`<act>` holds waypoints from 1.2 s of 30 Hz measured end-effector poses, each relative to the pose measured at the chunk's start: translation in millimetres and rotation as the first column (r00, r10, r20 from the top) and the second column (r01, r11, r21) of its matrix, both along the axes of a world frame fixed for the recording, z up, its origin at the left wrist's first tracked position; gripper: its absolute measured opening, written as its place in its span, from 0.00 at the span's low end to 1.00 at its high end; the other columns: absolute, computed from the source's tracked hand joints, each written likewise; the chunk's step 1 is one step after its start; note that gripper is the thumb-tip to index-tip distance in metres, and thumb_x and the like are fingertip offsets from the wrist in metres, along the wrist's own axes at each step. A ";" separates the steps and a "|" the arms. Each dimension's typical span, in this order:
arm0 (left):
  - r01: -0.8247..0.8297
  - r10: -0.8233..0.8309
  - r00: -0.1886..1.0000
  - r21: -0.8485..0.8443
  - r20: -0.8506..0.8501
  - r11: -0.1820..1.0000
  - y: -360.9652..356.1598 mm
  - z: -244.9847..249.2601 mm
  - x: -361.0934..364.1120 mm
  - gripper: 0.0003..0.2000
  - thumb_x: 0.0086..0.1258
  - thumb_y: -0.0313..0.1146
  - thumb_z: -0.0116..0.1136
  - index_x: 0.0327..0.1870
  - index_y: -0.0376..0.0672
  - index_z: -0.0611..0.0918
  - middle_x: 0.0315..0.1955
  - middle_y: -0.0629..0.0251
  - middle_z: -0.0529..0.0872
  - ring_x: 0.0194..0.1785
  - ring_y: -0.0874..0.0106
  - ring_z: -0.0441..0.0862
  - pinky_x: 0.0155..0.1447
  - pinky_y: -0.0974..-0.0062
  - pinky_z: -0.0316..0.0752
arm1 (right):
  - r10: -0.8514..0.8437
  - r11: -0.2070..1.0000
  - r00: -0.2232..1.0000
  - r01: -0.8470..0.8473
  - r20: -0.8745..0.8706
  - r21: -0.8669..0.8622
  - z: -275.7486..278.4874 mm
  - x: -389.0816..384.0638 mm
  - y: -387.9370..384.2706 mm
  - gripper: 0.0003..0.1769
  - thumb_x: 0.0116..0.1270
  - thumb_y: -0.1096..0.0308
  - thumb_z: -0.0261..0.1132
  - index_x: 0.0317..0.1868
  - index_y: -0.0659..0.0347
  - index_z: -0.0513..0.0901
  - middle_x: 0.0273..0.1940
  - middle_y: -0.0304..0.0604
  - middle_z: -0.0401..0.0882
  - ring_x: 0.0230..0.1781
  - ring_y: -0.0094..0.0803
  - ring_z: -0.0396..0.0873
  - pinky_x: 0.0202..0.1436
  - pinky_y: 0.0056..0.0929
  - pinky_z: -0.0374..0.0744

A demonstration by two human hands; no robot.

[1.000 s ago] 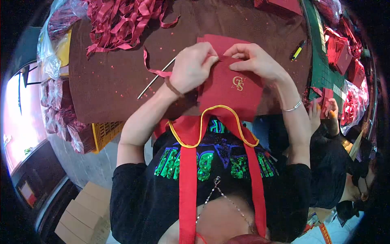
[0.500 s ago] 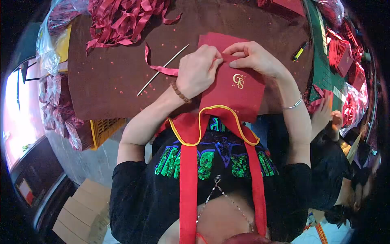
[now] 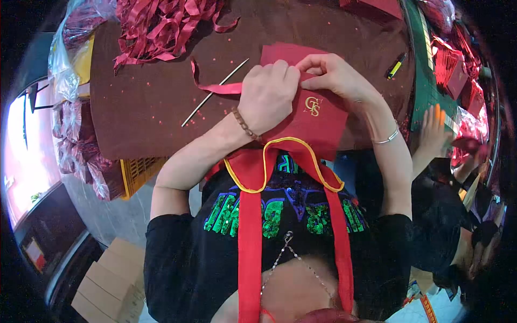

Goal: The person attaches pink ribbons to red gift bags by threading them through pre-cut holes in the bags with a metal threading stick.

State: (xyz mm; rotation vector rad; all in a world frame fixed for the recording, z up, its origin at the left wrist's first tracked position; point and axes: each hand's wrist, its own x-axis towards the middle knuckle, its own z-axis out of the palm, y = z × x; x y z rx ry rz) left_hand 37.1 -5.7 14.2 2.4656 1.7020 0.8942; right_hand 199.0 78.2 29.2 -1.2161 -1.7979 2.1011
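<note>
Brown cloth (image 3: 134, 118) covers the table, sprinkled with small red specks. On its near side, just in front of the person, lies the red folder (image 3: 323, 126) with gold lettering, slightly tilted, its far part showing beyond the hands. Its gold mark sits a touch further left than half a second ago. The right hand (image 3: 335, 78) keeps its place, thumb and forefinger pinching at the folder's edge. The left hand (image 3: 269, 98) has rolled over, so its back now faces up; its fingers are curled and their tips hidden, so what they grip cannot be told. A pink-red ribbon (image 3: 226, 89) runs under that hand, its visible stretch lying a little higher than before; this turn of the wrist suggests that the ribbon is being worked at the edge, with the right hand steadying. The ribbon crosses a thin rod (image 3: 198, 110). Farther out are a heap of ribbons (image 3: 156, 37), a yellow-and-black marker (image 3: 397, 67) and, at right, a co-worker's hand (image 3: 432, 134), blurred, fingers raised.
</note>
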 end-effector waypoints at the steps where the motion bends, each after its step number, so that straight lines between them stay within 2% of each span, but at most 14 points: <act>1: 0.012 -0.009 0.998 0.045 -0.070 0.999 -0.1 0.1 0.8 0.07 0.44 0.27 0.55 0.27 0.42 0.72 0.24 0.63 0.72 0.25 0.67 0.75 0.29 0.70 0.67 | -0.001 1.000 1.000 0.001 -0.001 0.002 0.7 0.1 -0.1 0.14 0.56 0.81 0.61 0.45 0.66 0.77 0.37 0.35 0.79 0.37 0.16 0.75 0.42 0.14 0.73; 8: 0.054 -0.048 0.996 0.070 -0.074 0.996 -1.0 -1.7 -4.1 0.08 0.44 0.27 0.55 0.27 0.42 0.73 0.24 0.63 0.72 0.26 0.67 0.74 0.29 0.70 0.67 | -0.033 0.998 0.999 0.031 -0.035 -0.047 10.8 1.2 -5.3 0.14 0.55 0.81 0.62 0.44 0.66 0.78 0.36 0.35 0.79 0.37 0.16 0.76 0.42 0.14 0.73; 10: 0.035 -0.034 0.996 -0.017 0.086 0.999 -0.3 -5.3 -6.6 0.07 0.45 0.26 0.55 0.27 0.42 0.73 0.24 0.62 0.72 0.25 0.66 0.75 0.30 0.70 0.69 | -0.044 0.997 0.998 0.041 -0.033 -0.062 11.9 2.0 -4.9 0.15 0.55 0.80 0.62 0.44 0.66 0.78 0.36 0.36 0.79 0.37 0.16 0.76 0.42 0.14 0.73; 18: 0.096 -0.091 0.995 0.124 -0.043 0.988 -2.1 -1.3 -5.3 0.07 0.45 0.26 0.54 0.26 0.43 0.71 0.23 0.63 0.70 0.25 0.68 0.73 0.30 0.71 0.67 | -0.018 0.999 0.999 0.016 -0.035 -0.049 13.7 -1.1 -5.4 0.15 0.54 0.81 0.62 0.45 0.67 0.77 0.39 0.39 0.81 0.39 0.19 0.77 0.44 0.17 0.75; 22: 0.111 -0.110 0.994 0.068 -0.005 0.992 -1.5 -1.3 -8.2 0.06 0.49 0.25 0.54 0.27 0.42 0.71 0.24 0.62 0.72 0.26 0.65 0.74 0.31 0.69 0.68 | 0.030 1.000 0.999 -0.030 0.014 -0.002 15.5 0.2 -4.9 0.16 0.55 0.80 0.61 0.46 0.67 0.77 0.40 0.39 0.80 0.40 0.19 0.77 0.46 0.17 0.75; 24: 0.111 -0.091 0.935 -0.037 0.343 0.993 2.8 -4.1 -14.2 0.04 0.56 0.26 0.56 0.29 0.40 0.73 0.26 0.62 0.74 0.30 0.61 0.76 0.33 0.66 0.70 | 0.013 1.000 1.000 -0.014 -0.021 -0.010 19.5 1.4 -4.8 0.17 0.56 0.78 0.62 0.49 0.67 0.77 0.40 0.38 0.80 0.41 0.19 0.76 0.47 0.17 0.74; 25: 0.111 -0.015 0.890 -0.185 0.455 0.976 0.6 0.6 -17.4 0.04 0.60 0.27 0.56 0.32 0.40 0.75 0.30 0.60 0.76 0.34 0.58 0.77 0.37 0.65 0.72 | 0.013 1.000 1.000 -0.014 -0.020 -0.007 18.8 1.9 -4.1 0.17 0.56 0.78 0.62 0.49 0.67 0.77 0.40 0.38 0.80 0.41 0.19 0.76 0.47 0.17 0.74; 28: 0.114 -0.057 0.858 -0.080 0.511 0.990 0.0 -10.7 -20.1 0.04 0.60 0.27 0.57 0.34 0.40 0.76 0.32 0.58 0.77 0.35 0.57 0.77 0.39 0.65 0.72 | 0.090 0.996 0.993 -0.088 -0.081 0.021 15.0 2.6 -6.0 0.18 0.57 0.77 0.62 0.50 0.67 0.75 0.40 0.37 0.80 0.40 0.18 0.76 0.46 0.16 0.74; 29: 0.132 -0.002 0.833 -0.195 0.553 0.972 -3.2 -11.1 -21.3 0.04 0.62 0.24 0.55 0.36 0.37 0.76 0.34 0.58 0.79 0.40 0.66 0.78 0.46 0.74 0.72 | 0.064 0.997 0.995 -0.066 -0.083 -0.028 16.2 2.1 -8.5 0.18 0.57 0.77 0.62 0.50 0.67 0.75 0.40 0.37 0.80 0.40 0.18 0.75 0.45 0.16 0.74; 30: 0.127 0.002 0.832 -0.193 0.554 0.973 -3.8 -11.2 -21.2 0.04 0.62 0.24 0.55 0.36 0.37 0.76 0.34 0.58 0.79 0.40 0.66 0.78 0.46 0.74 0.72 | 0.039 0.996 0.996 -0.045 -0.084 -0.073 17.6 2.2 -10.7 0.18 0.58 0.76 0.62 0.51 0.67 0.75 0.39 0.36 0.80 0.39 0.17 0.75 0.44 0.16 0.73; 31: 0.154 0.044 0.806 -0.281 0.590 0.947 -4.2 -11.3 -22.1 0.04 0.62 0.24 0.55 0.36 0.36 0.76 0.34 0.58 0.79 0.41 0.67 0.78 0.46 0.75 0.72 | 0.046 0.996 0.996 -0.052 -0.083 -0.074 17.4 2.2 -12.1 0.18 0.58 0.76 0.62 0.51 0.67 0.75 0.39 0.36 0.80 0.39 0.17 0.75 0.44 0.16 0.73; 32: 0.186 0.089 0.778 -0.364 0.621 0.913 -4.2 -11.3 -23.0 0.04 0.62 0.24 0.55 0.36 0.36 0.76 0.35 0.59 0.79 0.42 0.67 0.78 0.46 0.75 0.72 | 0.073 0.996 0.997 -0.074 -0.026 -0.040 17.0 3.5 -13.0 0.18 0.58 0.76 0.63 0.50 0.68 0.75 0.38 0.36 0.79 0.38 0.17 0.74 0.43 0.17 0.73; 34: 0.178 0.128 0.760 -0.394 0.638 0.902 -5.5 -15.0 -25.7 0.04 0.62 0.24 0.56 0.36 0.36 0.76 0.35 0.59 0.79 0.42 0.68 0.78 0.46 0.75 0.72 | 0.102 0.995 0.994 -0.102 0.031 0.000 17.3 3.0 -16.1 0.17 0.58 0.75 0.63 0.49 0.68 0.75 0.37 0.35 0.79 0.37 0.17 0.73 0.42 0.17 0.73; 36: 0.179 0.166 0.737 -0.426 0.655 0.887 -5.2 -17.2 -27.3 0.04 0.62 0.25 0.56 0.36 0.35 0.77 0.36 0.59 0.79 0.42 0.69 0.78 0.45 0.76 0.72 | 0.166 0.945 0.953 -0.227 0.252 0.234 19.1 3.4 -20.9 0.17 0.59 0.73 0.64 0.48 0.70 0.75 0.35 0.35 0.78 0.36 0.16 0.72 0.40 0.17 0.72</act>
